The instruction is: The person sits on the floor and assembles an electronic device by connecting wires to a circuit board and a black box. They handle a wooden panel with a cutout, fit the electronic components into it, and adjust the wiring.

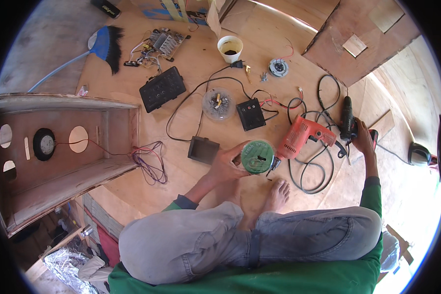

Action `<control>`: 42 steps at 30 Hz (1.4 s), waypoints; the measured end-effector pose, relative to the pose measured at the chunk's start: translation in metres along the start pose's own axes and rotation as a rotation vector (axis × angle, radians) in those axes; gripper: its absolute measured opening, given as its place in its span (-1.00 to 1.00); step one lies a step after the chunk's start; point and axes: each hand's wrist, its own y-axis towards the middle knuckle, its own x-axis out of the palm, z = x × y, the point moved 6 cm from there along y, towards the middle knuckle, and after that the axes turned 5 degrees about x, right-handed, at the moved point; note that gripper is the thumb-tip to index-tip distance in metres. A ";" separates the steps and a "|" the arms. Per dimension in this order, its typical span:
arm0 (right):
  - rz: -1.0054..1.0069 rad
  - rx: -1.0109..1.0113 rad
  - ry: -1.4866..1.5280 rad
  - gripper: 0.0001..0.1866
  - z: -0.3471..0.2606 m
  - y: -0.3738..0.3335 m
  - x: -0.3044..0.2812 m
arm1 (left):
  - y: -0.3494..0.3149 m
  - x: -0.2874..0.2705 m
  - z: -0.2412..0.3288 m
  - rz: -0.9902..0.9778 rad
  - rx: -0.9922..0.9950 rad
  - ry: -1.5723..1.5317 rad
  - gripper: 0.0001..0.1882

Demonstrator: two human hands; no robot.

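Observation:
My left hand (226, 162) is closed around the side of a round tub with a green lid (257, 157), which has a small dark slot or object in its middle. It is above the floor near my bare feet, close to the chuck of a red corded drill (299, 138). Out to the right, my right hand (363, 138) wraps around the handle of a black cordless drill (348, 117) with red parts; its nose points away from me. Small dark pieces, too small to name, lie by the tub.
Left stands an open wooden box (78, 193) with round cutouts and a speaker (44, 144). Around lie a black cable (181, 110), black panel box (251, 115), black tray (203, 149), dish of cigarette butts (219, 115), white cup (230, 44), circuit board (164, 44) and broom (103, 46).

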 end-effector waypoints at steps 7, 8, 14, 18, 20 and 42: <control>0.315 -0.021 -0.240 -0.14 -0.132 -0.033 -0.097 | -0.010 -0.007 0.005 0.044 0.097 0.019 -0.04; 0.423 -0.225 -0.131 -0.17 -0.176 -0.052 -0.108 | -0.011 -0.009 0.004 0.050 0.076 0.057 -0.04; -0.152 -0.867 0.492 -0.01 -0.373 -0.137 -0.046 | -0.016 -0.007 0.003 0.079 0.095 0.118 0.04; -0.197 -0.901 0.518 0.00 -0.408 -0.151 -0.019 | -0.028 -0.011 -0.006 0.019 -0.080 0.217 0.06; -0.243 -0.921 0.598 -0.02 -0.415 -0.151 -0.006 | -0.030 -0.017 -0.006 0.004 -0.069 0.239 0.06; 0.140 -1.300 0.916 -0.49 -0.426 -0.186 -0.205 | -0.097 0.063 -0.074 0.169 0.281 0.631 -0.72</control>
